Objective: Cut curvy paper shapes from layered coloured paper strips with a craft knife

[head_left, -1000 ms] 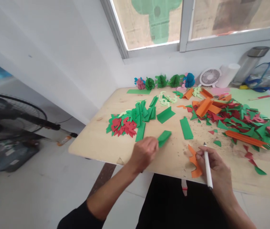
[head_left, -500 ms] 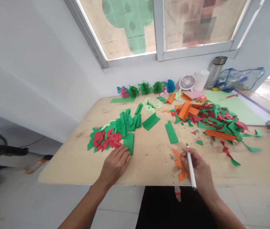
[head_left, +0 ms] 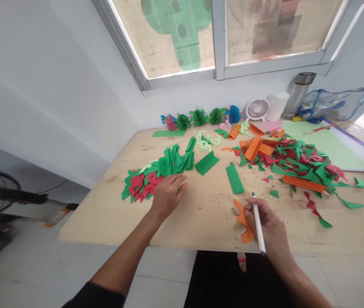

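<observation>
My right hand (head_left: 267, 218) is closed around a white pen (head_left: 258, 224) with a dark tip pointing away from me. Under that hand's left side lies an orange paper cutout (head_left: 243, 220) with a wavy edge, touched by the fingers. My left hand (head_left: 168, 194) lies at the near side of the folded green paper pieces (head_left: 174, 160), fingers reaching forward and thumb apart. It partly covers the red paper cutouts (head_left: 143, 184) beside it. Two more green pieces sit between the hands: a creased one (head_left: 207, 163) and a flat strip (head_left: 234, 179).
A heap of green and red scraps (head_left: 307, 160) spreads at the right, with orange folded strips (head_left: 254, 147) on it. Paper honeycomb figures (head_left: 198, 116), a small fan (head_left: 258, 109) and a bottle (head_left: 300, 94) stand along the wall. The table's front edge (head_left: 201, 249) is close to me.
My left hand has moved forward and slightly right. The green piece that was under its fingers no longer shows near the table's front. My right hand keeps its hold on the pen.
</observation>
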`<state>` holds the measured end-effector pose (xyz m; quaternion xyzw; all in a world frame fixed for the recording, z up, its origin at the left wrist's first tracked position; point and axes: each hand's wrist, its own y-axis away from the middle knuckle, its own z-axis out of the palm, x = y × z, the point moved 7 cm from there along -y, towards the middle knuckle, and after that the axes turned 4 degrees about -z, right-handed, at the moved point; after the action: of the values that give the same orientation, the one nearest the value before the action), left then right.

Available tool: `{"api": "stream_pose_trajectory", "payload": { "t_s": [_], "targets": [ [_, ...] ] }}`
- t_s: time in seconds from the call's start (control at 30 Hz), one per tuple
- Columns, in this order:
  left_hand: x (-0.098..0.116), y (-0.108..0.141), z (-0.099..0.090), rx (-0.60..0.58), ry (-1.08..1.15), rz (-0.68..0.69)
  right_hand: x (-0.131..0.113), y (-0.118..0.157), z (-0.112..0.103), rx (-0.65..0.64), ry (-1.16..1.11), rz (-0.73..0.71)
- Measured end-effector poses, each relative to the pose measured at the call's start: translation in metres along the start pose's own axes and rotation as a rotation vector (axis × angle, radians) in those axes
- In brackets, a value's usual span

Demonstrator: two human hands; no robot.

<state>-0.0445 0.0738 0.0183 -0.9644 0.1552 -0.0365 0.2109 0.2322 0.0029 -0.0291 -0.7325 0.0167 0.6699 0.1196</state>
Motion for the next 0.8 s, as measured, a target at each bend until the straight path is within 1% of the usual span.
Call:
{"api": "stream_pose_trajectory", "payload": {
  "t_s": [0.13, 0.2, 0.27, 0.33, 0.4, 0.47, 0.6, 0.63, 0.7, 0.77, 0.8],
  "targets": [
    [0.010, -0.046, 0.018, -0.018, 0.005, -0.141, -0.001, 0.000, 0.000, 0.010, 0.003, -0.014],
    [0.014, -0.066, 0.028, -0.049, -0.004, -0.179, -0.001, 0.000, 0.000, 0.025, -0.008, -0.019],
    [0.017, -0.078, 0.035, -0.079, -0.011, -0.203, -0.001, 0.000, -0.001, 0.030, -0.011, -0.027],
    [0.020, -0.078, 0.034, -0.093, -0.011, -0.223, 0.000, 0.000, -0.001, 0.021, -0.002, -0.031],
    [0.024, -0.066, 0.026, -0.097, -0.002, -0.242, 0.002, 0.001, -0.002, 0.012, 0.003, -0.027],
    [0.034, -0.045, 0.014, -0.108, 0.021, -0.251, 0.003, 0.001, -0.003, 0.015, -0.003, -0.015],
    [0.070, 0.007, -0.010, -0.153, 0.102, -0.221, 0.004, 0.001, -0.005, 0.023, -0.004, 0.012],
    [0.080, 0.017, -0.014, -0.163, 0.141, -0.205, 0.004, 0.001, -0.006, 0.023, 0.002, 0.021],
    [0.098, 0.031, -0.020, -0.166, 0.346, -0.142, 0.004, 0.002, -0.007, 0.024, -0.001, 0.027],
    [0.103, 0.037, -0.021, -0.153, 0.487, -0.120, 0.003, 0.002, -0.007, 0.020, 0.001, 0.029],
    [0.100, 0.038, -0.020, -0.136, 0.521, -0.132, 0.003, 0.002, -0.008, 0.020, 0.007, 0.031]
  ]
}}
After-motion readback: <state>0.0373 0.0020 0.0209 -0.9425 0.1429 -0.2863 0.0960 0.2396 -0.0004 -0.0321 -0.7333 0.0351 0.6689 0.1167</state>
